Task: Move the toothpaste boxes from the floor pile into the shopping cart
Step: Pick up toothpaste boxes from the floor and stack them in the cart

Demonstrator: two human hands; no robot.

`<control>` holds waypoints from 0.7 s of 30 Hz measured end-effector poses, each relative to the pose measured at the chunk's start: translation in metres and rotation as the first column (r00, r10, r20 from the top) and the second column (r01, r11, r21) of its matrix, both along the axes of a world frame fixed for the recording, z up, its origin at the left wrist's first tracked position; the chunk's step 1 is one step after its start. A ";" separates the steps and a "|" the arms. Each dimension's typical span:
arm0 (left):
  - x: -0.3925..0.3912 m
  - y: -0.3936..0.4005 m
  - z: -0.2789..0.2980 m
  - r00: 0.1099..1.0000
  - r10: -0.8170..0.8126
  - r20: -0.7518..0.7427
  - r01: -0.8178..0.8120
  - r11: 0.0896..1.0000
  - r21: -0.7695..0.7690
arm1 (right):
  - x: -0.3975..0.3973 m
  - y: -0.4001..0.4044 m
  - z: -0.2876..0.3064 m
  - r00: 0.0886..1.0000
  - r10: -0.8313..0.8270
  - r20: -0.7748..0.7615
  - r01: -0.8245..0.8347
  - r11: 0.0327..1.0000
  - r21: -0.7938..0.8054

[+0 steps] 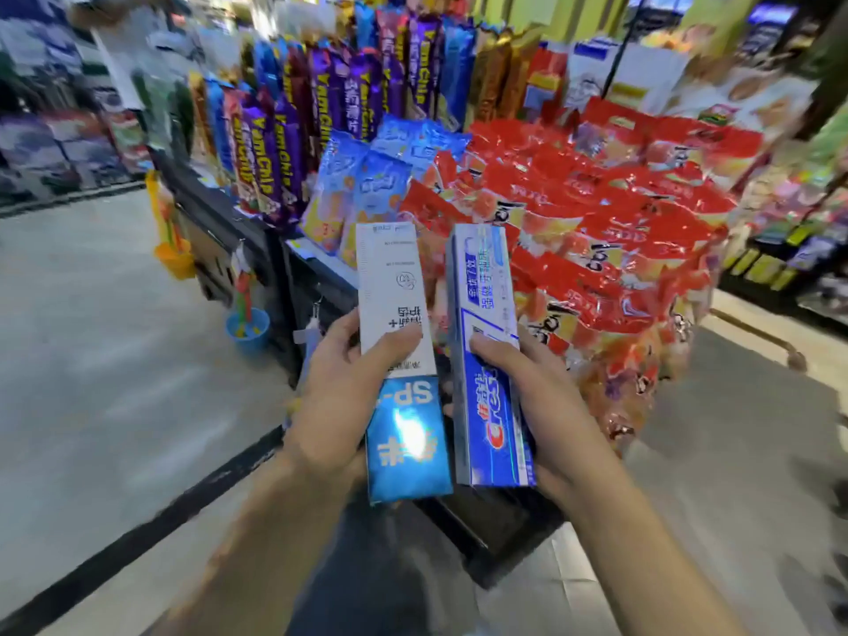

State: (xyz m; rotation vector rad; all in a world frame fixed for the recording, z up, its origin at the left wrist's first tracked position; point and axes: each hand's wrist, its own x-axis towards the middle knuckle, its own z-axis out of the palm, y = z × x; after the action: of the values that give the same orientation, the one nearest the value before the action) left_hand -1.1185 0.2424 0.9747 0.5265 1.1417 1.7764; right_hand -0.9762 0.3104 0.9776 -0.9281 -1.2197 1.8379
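The left hand grips a white-and-blue cardboard toothpaste box; the right hand grips a blue-and-silver toothpaste box just beside it, both before the heaped red snack bags. Their lower ends hide whatever lies beneath.

Grey shop floor lower left; purple snack packs upper centre; red packets heaped right; blurred shelves upper left.

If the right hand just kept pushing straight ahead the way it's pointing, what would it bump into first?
Most likely the heap of red snack bags. The right hand holds the blue toothpaste box pointing up and forward, and the box's far end already overlaps those bags in the picture. Depth is unclear, so some gap may remain.
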 end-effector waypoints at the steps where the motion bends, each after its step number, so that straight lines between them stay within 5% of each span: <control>1: 0.009 0.003 0.000 0.999 -0.050 0.002 0.050 0.999 -0.006 | 0.011 -0.006 -0.001 0.998 -0.057 0.008 0.057 0.998 -0.002; 10: 0.145 0.015 -0.011 0.853 -0.521 -0.026 0.521 0.854 -0.010 | 0.151 -0.068 -0.009 0.885 -0.463 0.051 0.464 0.886 -0.008; 21: 0.412 -0.020 -0.024 0.499 -0.860 -0.109 0.861 0.506 -0.055 | 0.395 -0.175 -0.029 0.513 -0.858 0.027 0.858 0.513 0.001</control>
State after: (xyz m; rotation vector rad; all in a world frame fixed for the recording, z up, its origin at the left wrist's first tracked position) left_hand -0.7063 0.2226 0.9509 1.0172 0.7076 0.8447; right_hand -0.5812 0.1357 0.9484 -1.2627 -0.5298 0.9948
